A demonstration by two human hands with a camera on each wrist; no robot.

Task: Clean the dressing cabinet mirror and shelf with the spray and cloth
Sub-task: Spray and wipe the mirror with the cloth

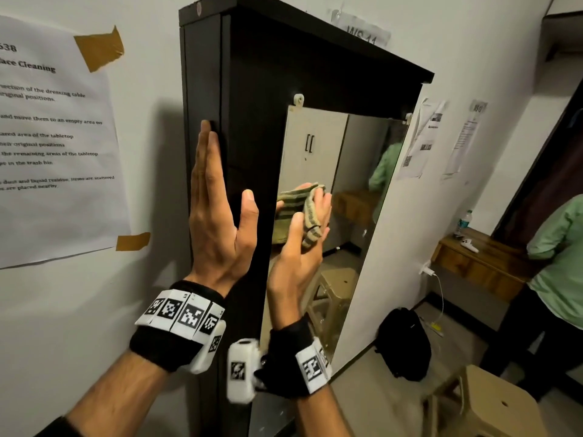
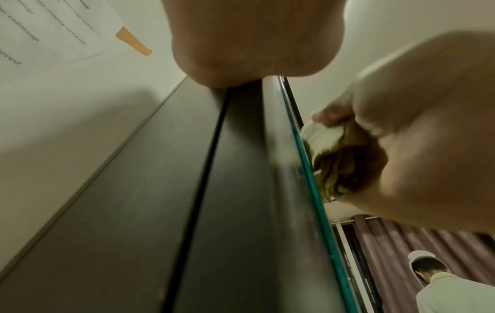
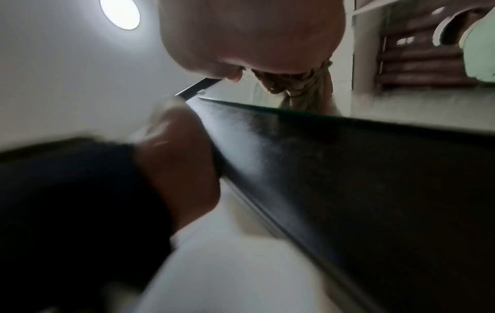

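A tall black dressing cabinet [image 1: 252,89] hangs on the wall with a mirror [image 1: 356,171] on its front. My left hand [image 1: 214,197] lies flat with straight fingers against the cabinet's left side [image 2: 134,190], thumb spread toward the front edge. My right hand [image 1: 299,247] grips a striped green-beige cloth [image 1: 312,216] and presses it on the mirror near the left edge. In the left wrist view the cloth [image 2: 337,169] is bunched between the right hand's fingers and the glass edge [image 2: 308,180]. The cloth [image 3: 300,84] also hangs under the right palm. No spray bottle is in view.
Taped paper sheets [image 1: 56,137] hang on the wall left of the cabinet. At the right stands a person in a green shirt [image 1: 558,247] by a wooden shelf [image 1: 473,260] holding a water bottle [image 1: 463,222]. A black backpack [image 1: 403,342] and a beige stool [image 1: 492,402] sit on the floor.
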